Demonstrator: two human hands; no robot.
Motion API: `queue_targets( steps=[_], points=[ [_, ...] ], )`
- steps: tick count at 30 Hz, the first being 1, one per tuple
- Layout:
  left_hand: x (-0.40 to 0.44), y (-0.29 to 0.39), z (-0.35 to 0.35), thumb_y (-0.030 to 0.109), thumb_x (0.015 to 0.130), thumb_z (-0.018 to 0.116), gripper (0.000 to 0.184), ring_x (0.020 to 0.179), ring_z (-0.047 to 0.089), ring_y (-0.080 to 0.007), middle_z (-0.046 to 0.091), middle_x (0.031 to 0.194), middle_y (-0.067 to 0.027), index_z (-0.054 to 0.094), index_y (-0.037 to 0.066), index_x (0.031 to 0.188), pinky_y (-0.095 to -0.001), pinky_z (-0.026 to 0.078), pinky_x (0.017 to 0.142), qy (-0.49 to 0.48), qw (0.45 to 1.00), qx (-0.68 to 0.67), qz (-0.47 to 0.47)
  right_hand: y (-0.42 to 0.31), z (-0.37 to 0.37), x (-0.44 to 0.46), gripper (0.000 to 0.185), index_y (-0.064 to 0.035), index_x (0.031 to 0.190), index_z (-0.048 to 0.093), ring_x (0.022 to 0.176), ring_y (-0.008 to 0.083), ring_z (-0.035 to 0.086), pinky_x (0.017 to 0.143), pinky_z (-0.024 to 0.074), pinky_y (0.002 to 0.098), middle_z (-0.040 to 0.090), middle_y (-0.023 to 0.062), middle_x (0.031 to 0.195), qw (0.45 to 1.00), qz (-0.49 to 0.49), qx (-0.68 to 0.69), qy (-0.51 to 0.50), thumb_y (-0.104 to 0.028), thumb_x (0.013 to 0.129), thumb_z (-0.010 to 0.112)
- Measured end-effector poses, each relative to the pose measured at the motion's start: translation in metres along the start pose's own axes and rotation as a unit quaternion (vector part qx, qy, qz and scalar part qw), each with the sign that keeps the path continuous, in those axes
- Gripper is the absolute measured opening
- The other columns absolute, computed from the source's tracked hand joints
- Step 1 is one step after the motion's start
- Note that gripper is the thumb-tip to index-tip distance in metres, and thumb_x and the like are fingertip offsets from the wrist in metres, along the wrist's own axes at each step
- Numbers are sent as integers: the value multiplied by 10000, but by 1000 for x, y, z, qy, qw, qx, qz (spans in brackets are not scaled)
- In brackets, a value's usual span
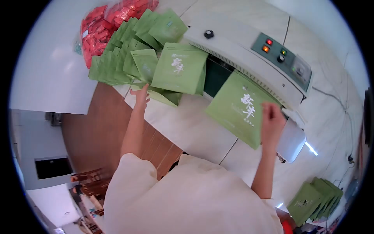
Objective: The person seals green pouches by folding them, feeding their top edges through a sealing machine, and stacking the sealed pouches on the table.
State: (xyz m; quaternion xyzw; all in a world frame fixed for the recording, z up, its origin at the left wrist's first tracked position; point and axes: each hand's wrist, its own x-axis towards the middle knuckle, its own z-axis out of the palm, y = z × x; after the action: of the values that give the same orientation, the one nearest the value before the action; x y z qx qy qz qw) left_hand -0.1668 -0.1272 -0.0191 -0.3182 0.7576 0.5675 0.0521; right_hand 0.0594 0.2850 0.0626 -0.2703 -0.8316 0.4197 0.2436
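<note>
My left hand (141, 95) reaches forward with its fingers apart, by a green pouch lying tipped over (165, 96) at the table's front edge. Its fingertips are close to that pouch; whether they touch is unclear. My right hand (272, 121) is curled and slightly blurred, over the right edge of a large green pouch with white lettering (237, 111). I cannot make out what its fingers hold. That pouch's top edge lies along the front of a sealing machine (241, 46). A second lettered pouch (179, 68) stands at the machine's left end.
Several green pouches (124, 50) stand in rows at the back left, before red packets in clear bags (97, 35). A control panel (282, 58) has lit buttons. A silvery plate (291, 140) lies right of my hand. More green pouches (311, 201) are at lower right.
</note>
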Motion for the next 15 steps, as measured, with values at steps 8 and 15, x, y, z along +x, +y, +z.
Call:
queue_targets(
  steps=[8,15],
  points=[
    [77,-53,-113,51,810,457,318,835,623,-225,632,966,-123,547,-3,1110,-372,489,722,-116,983,56,127,-139,209,-12,250,-60,1023,591,793,265,583,667,470,358,620,93,876,975,-190,-50,-105,-108,784,645],
    [64,-28,-218,76,823,491,283,777,609,-367,606,852,-248,556,15,1092,-416,464,725,-77,908,290,293,-207,418,52,557,-34,1040,603,913,338,602,798,477,420,633,184,949,832,-254,-310,-383,-483,715,647]
  ],
)
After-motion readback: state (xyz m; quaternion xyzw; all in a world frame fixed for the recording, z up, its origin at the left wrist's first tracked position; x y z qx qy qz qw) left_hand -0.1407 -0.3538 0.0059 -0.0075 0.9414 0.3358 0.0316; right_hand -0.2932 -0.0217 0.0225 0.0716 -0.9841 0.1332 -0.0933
